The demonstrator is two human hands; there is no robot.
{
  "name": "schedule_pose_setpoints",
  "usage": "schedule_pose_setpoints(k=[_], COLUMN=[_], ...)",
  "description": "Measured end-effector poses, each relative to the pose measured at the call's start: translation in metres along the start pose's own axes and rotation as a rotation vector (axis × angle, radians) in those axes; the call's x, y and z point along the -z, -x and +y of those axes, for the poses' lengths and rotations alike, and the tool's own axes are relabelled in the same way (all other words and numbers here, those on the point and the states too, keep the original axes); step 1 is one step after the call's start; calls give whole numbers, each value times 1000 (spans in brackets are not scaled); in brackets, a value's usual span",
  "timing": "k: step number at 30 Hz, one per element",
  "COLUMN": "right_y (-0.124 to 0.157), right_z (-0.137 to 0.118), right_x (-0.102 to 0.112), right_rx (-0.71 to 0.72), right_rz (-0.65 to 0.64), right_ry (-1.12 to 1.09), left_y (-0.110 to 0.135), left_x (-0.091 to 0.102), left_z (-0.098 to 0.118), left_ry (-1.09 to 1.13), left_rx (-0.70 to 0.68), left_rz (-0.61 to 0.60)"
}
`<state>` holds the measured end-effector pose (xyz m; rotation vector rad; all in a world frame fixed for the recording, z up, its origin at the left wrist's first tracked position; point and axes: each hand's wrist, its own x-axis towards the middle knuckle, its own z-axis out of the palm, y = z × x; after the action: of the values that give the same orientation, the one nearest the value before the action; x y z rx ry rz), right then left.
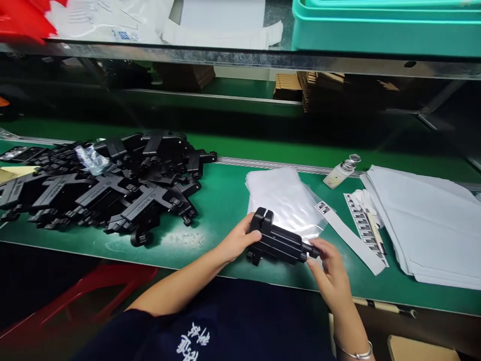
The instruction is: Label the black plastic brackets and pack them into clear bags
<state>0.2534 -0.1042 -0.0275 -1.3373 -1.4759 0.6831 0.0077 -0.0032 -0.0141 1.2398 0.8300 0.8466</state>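
A black plastic bracket [281,243], with a rounded two-part end and thin rods at the other, is held between both hands over the bench's front. My left hand [240,238] grips its rounded end, thumb lying on top. At the opposite end, the fingers and thumb of my right hand [330,273] pinch the rod tips. Just behind the bracket lies a stack of clear plastic bags [280,188]. To the left, several similar black brackets [146,203] are heaped on the green bench [221,200], a crumpled clear bag [92,159] among them.
Right of the bags are a label strip [353,238], a small bottle [336,176], a pen [376,231] and white sheets [439,225]. A metal shelf [240,57] crosses above, carrying teal bins [387,35]. A red chair [93,286] stands below left.
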Motion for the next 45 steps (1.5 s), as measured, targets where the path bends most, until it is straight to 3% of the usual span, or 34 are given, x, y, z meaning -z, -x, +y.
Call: schedule_pose_setpoints(k=[4,9,15,19,25,30,33,41,45], right_y=[-3,-7,-11,-16,-20,-14,-12,-14,-13], right_z=[18,16,11,9,6,17,19,-2,-26], right_x=[-8,-12,-18,-20,-20,-22,-23,-26,-25], right_rx=[-156,-131,-51,-45,-118,-190,-213,-203,-6], right_rz=[-109,-17,30,-4,-109,-36,-81,-231,-141], right_ry=[-203,-76,-28,-27,-33,-42,-53,-76,97], left_y=[3,4,8,12,16,21,23,24,19], left_x=[4,14,26,30,31,32,32,29,30], left_z=[7,20,23,22,27,30,32,24,13], left_ry=[-207,-472,-599,-638,-499,-438,-400,-69,186], left_rx=[-161,-455,-483,-512,-329,-67,29,103,79], left_rz=[-170,-390,-420,-398,-294,-175,-125,-66,95])
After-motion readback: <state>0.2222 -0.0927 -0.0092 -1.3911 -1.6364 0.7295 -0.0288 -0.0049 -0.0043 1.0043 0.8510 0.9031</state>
